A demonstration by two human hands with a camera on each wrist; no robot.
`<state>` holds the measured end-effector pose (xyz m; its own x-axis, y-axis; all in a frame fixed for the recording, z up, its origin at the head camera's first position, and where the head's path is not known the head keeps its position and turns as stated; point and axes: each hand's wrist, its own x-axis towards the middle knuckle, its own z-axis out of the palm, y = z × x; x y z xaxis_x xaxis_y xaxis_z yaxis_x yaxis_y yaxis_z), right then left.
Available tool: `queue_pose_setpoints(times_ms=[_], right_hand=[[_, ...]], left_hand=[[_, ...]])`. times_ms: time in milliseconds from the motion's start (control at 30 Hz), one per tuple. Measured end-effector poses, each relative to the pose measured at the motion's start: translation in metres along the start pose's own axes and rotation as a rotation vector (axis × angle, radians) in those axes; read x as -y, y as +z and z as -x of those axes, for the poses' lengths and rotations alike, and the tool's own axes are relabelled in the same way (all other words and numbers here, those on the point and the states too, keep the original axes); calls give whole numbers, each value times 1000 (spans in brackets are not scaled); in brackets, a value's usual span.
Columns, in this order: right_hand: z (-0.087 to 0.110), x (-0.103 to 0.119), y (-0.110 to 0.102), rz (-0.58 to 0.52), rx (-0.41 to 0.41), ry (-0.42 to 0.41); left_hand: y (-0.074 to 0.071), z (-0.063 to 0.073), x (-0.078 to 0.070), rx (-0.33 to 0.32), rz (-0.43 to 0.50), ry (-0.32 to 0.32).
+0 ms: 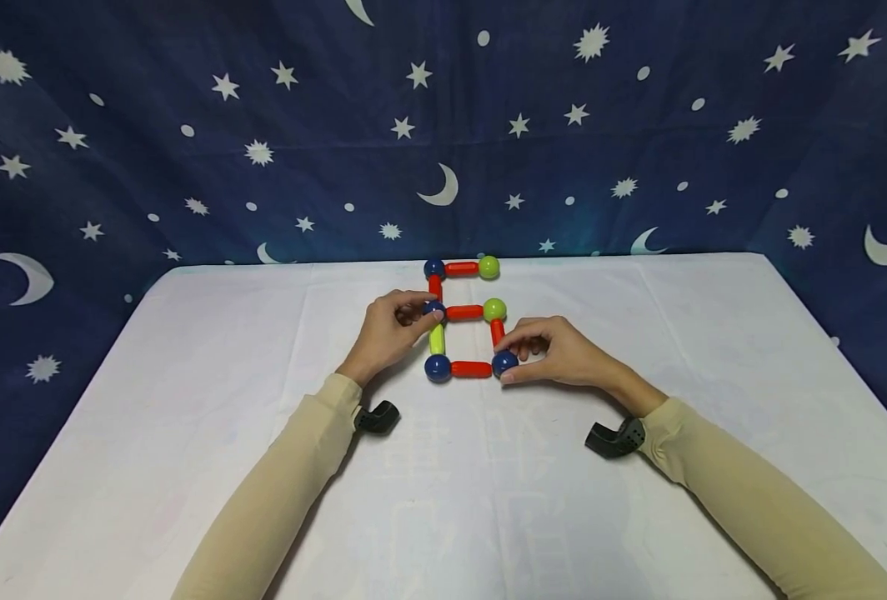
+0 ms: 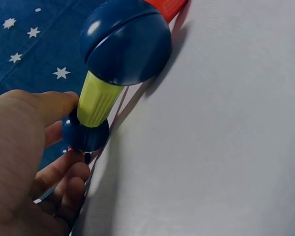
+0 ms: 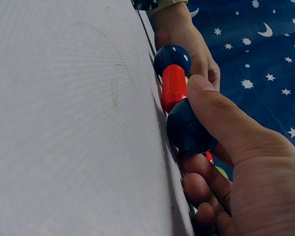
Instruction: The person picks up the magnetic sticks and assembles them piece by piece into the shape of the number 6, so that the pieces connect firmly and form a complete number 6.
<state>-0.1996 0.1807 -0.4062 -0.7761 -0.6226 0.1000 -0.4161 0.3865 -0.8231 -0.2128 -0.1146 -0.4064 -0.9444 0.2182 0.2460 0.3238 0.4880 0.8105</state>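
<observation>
On the white table lies a figure of balls and rods. My left hand [image 1: 391, 329] pinches the blue ball [image 2: 83, 135] halfway up its left side, where a yellow-green rod [image 1: 437, 340] meets it from below. The thumb and fingers of my right hand [image 1: 559, 354] grip the lower right blue ball [image 3: 189, 128]. A red rod [image 1: 471, 369] runs from that ball to the lower left blue ball [image 1: 438, 368]. Another red rod [image 1: 497, 331] leads up from it to a green ball [image 1: 494, 310], joined by a middle red rod [image 1: 464, 312] to the left hand's ball.
At the top, a blue ball [image 1: 434, 267], a red rod [image 1: 462, 268] and a green ball [image 1: 488, 267] form an arm near the far table edge. A dark blue cloth [image 1: 323, 100] with stars and moons hangs behind. The white tabletop [image 1: 443, 517] extends around the figure.
</observation>
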Motion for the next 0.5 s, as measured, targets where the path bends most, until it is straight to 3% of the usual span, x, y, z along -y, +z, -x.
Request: queue_pose_setpoints(times_ms=[267,367,500], right_hand=[[0,1,0,5,-2,19],[-1,1,0,3,3,27],[-1,0,0,3,5,37]], left_hand=[[-11,2,-11,-12,-19,12],[-15,7,-13,53,11,0],[-20,15,-10,224,99,6]])
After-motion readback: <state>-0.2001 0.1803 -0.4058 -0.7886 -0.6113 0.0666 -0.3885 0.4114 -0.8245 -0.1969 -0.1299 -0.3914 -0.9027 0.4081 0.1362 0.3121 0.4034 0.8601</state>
